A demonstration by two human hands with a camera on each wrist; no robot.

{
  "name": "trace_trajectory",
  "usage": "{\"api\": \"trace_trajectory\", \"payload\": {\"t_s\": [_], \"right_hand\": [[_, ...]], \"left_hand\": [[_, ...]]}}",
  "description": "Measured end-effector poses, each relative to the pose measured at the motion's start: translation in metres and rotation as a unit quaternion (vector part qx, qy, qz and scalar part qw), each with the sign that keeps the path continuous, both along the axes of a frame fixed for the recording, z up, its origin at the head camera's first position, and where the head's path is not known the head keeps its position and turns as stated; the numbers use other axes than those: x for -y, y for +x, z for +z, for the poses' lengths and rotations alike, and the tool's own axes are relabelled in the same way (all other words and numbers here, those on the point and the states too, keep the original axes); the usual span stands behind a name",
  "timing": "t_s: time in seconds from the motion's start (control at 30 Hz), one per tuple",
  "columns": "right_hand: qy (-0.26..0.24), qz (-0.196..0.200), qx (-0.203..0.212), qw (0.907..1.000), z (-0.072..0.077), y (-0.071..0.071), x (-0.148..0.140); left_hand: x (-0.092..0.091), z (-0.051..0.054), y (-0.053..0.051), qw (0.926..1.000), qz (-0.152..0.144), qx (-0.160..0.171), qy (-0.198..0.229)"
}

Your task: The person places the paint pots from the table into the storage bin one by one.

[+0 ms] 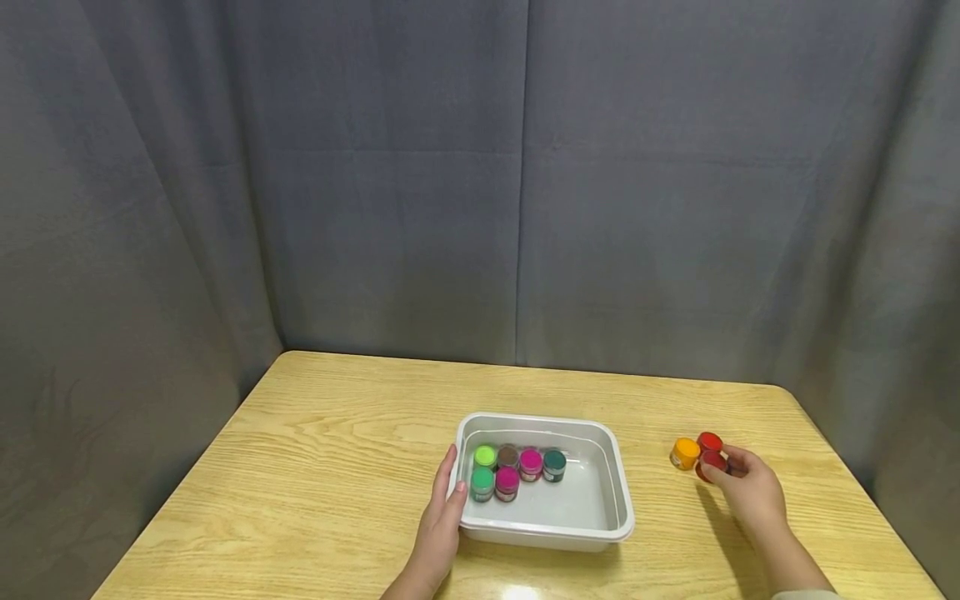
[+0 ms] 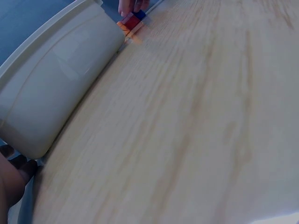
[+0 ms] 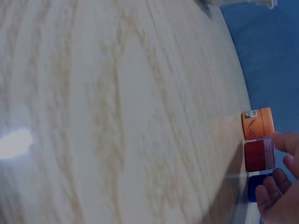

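A pale grey plastic tub (image 1: 542,537) stands near the front of the table. My left hand (image 1: 437,525) rests against its left side, fingers fairly straight along the wall and thumb at the rim. To the right, my right hand (image 1: 756,492) pinches a dark red paint jar (image 3: 256,155), thumb on one side and fingers on the other. The jar stands on the table. Touching or close beside it are an orange paint jar (image 1: 685,453) and a brighter red-topped jar (image 1: 709,442). A blue jar (image 3: 254,186) shows behind the fingers in the right wrist view.
Inside the tub, several small paint jars cluster at the left: light green (image 1: 485,456), brown (image 1: 507,456), magenta (image 1: 531,462), dark teal (image 1: 554,463) and green (image 1: 482,482). The wooden table (image 1: 337,467) is bounded by grey curtains (image 1: 397,208) behind and at both sides.
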State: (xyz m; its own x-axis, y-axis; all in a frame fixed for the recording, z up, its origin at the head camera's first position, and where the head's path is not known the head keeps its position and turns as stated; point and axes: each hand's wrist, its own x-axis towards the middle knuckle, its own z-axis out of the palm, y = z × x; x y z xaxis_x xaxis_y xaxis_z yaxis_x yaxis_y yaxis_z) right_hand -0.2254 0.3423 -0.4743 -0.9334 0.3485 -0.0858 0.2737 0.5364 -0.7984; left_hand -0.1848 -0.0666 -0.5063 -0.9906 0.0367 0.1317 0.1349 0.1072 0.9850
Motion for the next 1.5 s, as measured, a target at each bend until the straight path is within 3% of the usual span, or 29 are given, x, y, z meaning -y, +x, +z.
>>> {"api": "trace_trajectory", "payload": {"t_s": [0.3, 0.67, 1.07, 1.5], "right_hand": [[0.038, -0.026, -0.012, 0.9989, -0.003, -0.005, 0.004], [0.093, -0.017, 0.006, 0.9955, -0.01, -0.007, 0.006], [0.043, -0.024, 0.01, 0.9987, -0.01, -0.002, 0.01], [0.016, 0.019, -0.022, 0.9994, 0.014, 0.008, 0.03]], "left_hand": [[0.0, 0.001, -0.001, 1.0, 0.0, 0.0, -0.003], [0.0, 0.001, 0.0, 1.0, -0.001, 0.003, 0.0], [0.0, 0.001, 0.0, 1.0, -0.006, 0.004, 0.001], [0.0, 0.001, 0.0, 1.0, 0.001, 0.003, -0.001]]}}
